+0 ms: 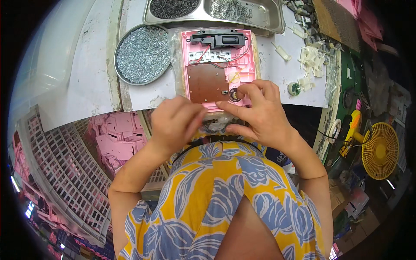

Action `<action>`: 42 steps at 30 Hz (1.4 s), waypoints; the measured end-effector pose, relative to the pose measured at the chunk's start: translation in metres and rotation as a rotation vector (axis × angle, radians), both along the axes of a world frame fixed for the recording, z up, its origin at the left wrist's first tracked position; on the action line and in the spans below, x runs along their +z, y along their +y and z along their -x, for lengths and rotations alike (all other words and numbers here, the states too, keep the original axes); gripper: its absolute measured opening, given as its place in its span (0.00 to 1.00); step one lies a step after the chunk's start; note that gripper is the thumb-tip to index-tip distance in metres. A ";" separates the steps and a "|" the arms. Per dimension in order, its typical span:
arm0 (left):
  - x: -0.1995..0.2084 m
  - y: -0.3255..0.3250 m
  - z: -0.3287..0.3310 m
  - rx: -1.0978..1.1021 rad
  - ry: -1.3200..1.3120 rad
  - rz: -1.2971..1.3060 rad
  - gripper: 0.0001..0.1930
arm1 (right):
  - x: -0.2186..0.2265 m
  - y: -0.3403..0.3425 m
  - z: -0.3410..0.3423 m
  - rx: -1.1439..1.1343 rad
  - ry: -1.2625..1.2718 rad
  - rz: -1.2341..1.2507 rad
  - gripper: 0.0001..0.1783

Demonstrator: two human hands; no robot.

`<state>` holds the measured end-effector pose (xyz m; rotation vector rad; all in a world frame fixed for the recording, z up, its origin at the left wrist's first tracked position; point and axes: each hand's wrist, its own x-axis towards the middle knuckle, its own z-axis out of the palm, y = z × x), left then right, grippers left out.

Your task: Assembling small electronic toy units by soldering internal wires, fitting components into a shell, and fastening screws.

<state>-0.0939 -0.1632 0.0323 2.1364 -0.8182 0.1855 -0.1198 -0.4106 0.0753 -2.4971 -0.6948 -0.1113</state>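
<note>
Casing (pixel 248 77) of pink plastic lies open on the tabletop (pixel 271 71).
Left hand (pixel 174 120) bunches narrowly by its lower edge, any grip impossible to tell; right hand (pixel 265 112), thumb spread wide, reaches over the lower right corner.

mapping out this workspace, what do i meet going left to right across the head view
White lattice basket, round tray of small silvery metal pieces, pink casing with a brown board, scattered white plastic parts, yellow fan.
</note>
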 end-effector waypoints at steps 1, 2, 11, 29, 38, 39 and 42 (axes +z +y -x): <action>-0.001 0.006 0.001 0.060 0.096 0.026 0.06 | 0.004 0.002 0.000 -0.014 -0.001 -0.016 0.19; -0.001 0.011 0.003 0.120 0.191 0.053 0.06 | 0.005 0.004 0.000 -0.026 -0.002 -0.032 0.19; -0.015 0.025 0.051 -0.072 0.314 -0.190 0.04 | -0.021 0.065 0.002 -0.069 -0.096 -0.038 0.14; 0.002 0.036 -0.049 -0.522 0.150 0.013 0.10 | 0.046 -0.118 -0.189 -0.402 -0.117 -0.220 0.10; 0.002 0.032 -0.056 -0.563 0.220 -0.001 0.10 | 0.033 -0.187 -0.425 -0.508 -0.552 0.388 0.08; 0.003 0.032 -0.055 -0.559 0.226 0.014 0.09 | 0.029 -0.189 -0.433 -0.501 -0.493 0.408 0.08; 0.003 0.032 -0.057 -0.557 0.249 0.038 0.09 | 0.013 -0.200 -0.452 -0.393 -0.547 0.444 0.10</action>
